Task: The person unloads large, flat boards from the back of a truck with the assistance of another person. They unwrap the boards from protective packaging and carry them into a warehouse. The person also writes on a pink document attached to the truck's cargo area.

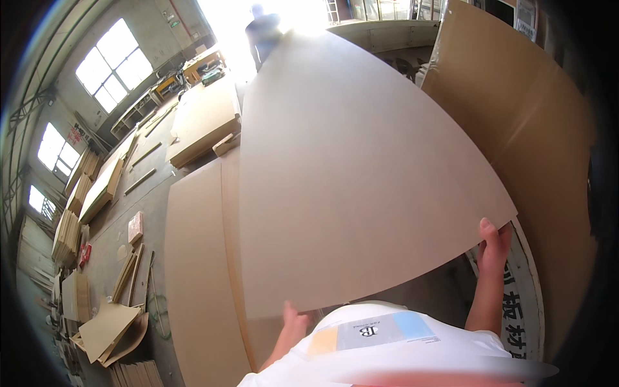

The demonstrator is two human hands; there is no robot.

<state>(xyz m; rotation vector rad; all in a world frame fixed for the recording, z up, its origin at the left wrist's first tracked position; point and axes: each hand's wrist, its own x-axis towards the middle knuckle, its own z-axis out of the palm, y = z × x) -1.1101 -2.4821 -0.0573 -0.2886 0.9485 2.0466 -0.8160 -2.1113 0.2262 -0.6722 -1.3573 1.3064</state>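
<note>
Both hands grip near edge of large pale board (361, 174): left hand (295, 319) at lower left corner, right hand (495, 245) at right corner. Board stack (203, 119) beyond; person (263, 32) far off.

pink flat pkg (135, 227) on floor, left | red-white wall sign (75, 135) by windows

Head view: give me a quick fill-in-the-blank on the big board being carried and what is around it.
The large pale board is gripped by ___ hands. The right hand grips the board's near ___ corner. The left hand grips its near ___ corner. Scrap offcuts lie on the ___.

Missing words: two; right; left; floor
</note>
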